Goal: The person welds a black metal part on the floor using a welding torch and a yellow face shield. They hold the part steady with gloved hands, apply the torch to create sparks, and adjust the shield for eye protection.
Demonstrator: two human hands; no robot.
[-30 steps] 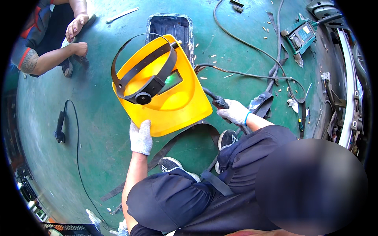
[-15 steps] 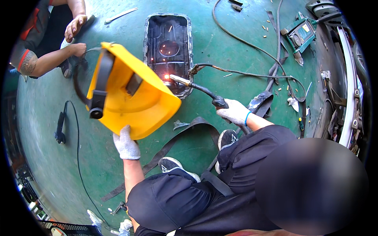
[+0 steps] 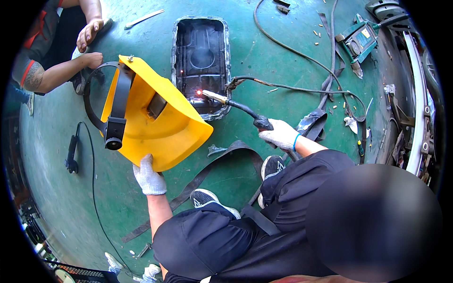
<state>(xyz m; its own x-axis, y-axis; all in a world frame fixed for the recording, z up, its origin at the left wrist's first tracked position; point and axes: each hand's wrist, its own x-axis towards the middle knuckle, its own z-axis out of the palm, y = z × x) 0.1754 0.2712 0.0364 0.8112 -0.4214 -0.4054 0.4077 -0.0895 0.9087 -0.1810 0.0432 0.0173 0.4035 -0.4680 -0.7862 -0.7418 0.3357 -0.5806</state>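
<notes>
My left hand (image 3: 150,176), in a white knit glove, grips the lower edge of a yellow welding helmet (image 3: 165,127). The helmet's inside faces me, with its dark window and black headband (image 3: 89,104) showing. In my right hand (image 3: 280,134), also gloved, is a welding torch (image 3: 243,107) with black wrapping on its handle. Its metal nozzle reaches over a dark rectangular metal pan (image 3: 226,52) that lies on the green floor. A small orange-red glow sits at the nozzle's tip, above the pan's lower part. A clamp (image 3: 232,85) on a cable touches the pan's right rim.
At the upper left, a co-worker's hands (image 3: 89,35) are close to the helmet. Cables (image 3: 302,56) and a dark strap (image 3: 188,186) cross the floor. A green machine (image 3: 359,38) stands at the upper right. A black handheld tool (image 3: 71,153) with a cord lies at left.
The helmet has shifted slightly down and left and turned a little. The bright glow at the torch tip has shrunk, and most sparks in the pan are gone. My right hand has barely moved.
</notes>
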